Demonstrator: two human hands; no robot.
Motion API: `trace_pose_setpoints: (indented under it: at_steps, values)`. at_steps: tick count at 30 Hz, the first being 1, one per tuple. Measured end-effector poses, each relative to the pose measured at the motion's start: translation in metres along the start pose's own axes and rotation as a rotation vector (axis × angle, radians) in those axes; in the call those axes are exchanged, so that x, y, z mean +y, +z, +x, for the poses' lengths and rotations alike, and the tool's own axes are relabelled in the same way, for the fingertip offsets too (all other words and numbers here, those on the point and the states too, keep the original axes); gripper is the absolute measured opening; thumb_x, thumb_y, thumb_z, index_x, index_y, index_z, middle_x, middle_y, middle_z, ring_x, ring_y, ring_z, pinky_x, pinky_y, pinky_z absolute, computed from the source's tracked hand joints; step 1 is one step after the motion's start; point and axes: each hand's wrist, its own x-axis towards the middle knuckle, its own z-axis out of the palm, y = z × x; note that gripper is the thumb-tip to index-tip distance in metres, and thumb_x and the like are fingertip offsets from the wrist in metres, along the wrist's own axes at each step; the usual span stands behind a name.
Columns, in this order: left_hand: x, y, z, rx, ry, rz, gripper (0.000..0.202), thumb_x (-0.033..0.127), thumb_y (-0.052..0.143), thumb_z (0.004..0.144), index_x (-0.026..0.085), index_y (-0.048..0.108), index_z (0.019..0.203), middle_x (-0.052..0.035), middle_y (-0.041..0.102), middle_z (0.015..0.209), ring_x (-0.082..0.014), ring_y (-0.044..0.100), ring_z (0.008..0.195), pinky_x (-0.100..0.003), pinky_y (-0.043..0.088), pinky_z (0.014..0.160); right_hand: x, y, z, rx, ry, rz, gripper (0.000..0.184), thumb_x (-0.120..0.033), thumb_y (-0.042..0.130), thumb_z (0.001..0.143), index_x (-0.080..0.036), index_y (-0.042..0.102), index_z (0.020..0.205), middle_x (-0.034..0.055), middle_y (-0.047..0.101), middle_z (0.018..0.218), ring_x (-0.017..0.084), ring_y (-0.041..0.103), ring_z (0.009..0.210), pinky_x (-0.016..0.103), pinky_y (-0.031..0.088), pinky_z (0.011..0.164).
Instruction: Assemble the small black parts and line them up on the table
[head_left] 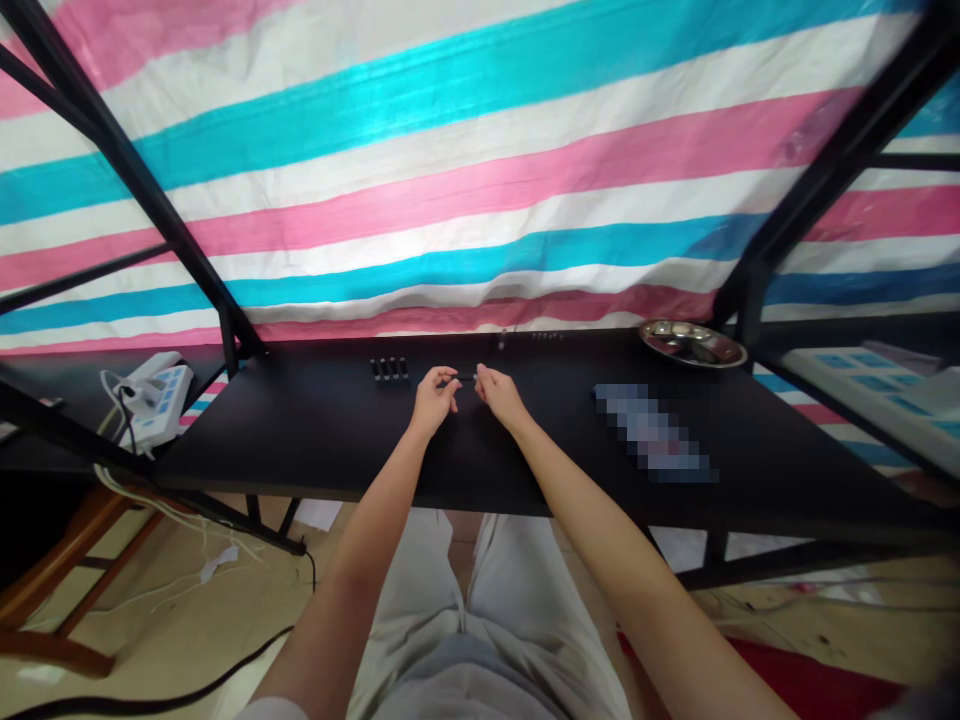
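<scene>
1. Your left grip (pixel 433 398) and right grip (pixel 498 394) each pinch one end of a thin dark rod (pixel 466 377), just above the tabletop (pixel 315 430).
2. If either pinch slackens, the rod may drop and be hard to spot, black on black.
3. A stray left elbow could topple the row of small black pieces (pixel 388 368).

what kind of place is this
Likely a makeshift work booth: a black table in a black metal frame, a striped tarp hung behind it, a power strip to its left.

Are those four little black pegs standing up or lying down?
Standing up. The pegs stand side by side in a row on the table, each taller than wide, none tipped over.
</scene>
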Motion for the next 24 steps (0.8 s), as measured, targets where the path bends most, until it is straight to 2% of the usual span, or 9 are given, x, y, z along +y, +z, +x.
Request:
trace_pose_setpoints:
  at_steps: [14, 24]
  values:
    - [-0.0006, -0.0011, 0.0028, 0.062, -0.028, 0.028, 0.019, 0.03, 0.057, 0.075, 0.014, 0.051, 0.085, 0.0039, 0.055, 0.063, -0.0026, 0.042, 0.031, -0.017, 0.032, 0.034, 0.007, 0.003, 0.0029, -0.054, -0.027, 0.006, 0.052, -0.064, 0.032, 0.081, -0.021, 0.042, 0.055, -0.0027, 0.042, 0.046, 0.01, 0.038, 0.044, 0.024, 0.033, 0.048]
    - [0.0007, -0.0024, 0.001, 0.117, -0.006, 0.079, 0.033, 0.047, 0.054, 0.077, 0.016, 0.046, 0.069, 0.0045, 0.053, 0.056, -0.0029, 0.042, 0.032, -0.017, 0.03, 0.035, 0.0037, 0.0038, 0.0002, -0.042, -0.05, -0.008, 0.049, -0.06, 0.03, 0.084, -0.021, 0.041, 0.057, -0.0018, 0.044, 0.053, 0.01, 0.041, 0.048, 0.025, 0.034, 0.051]
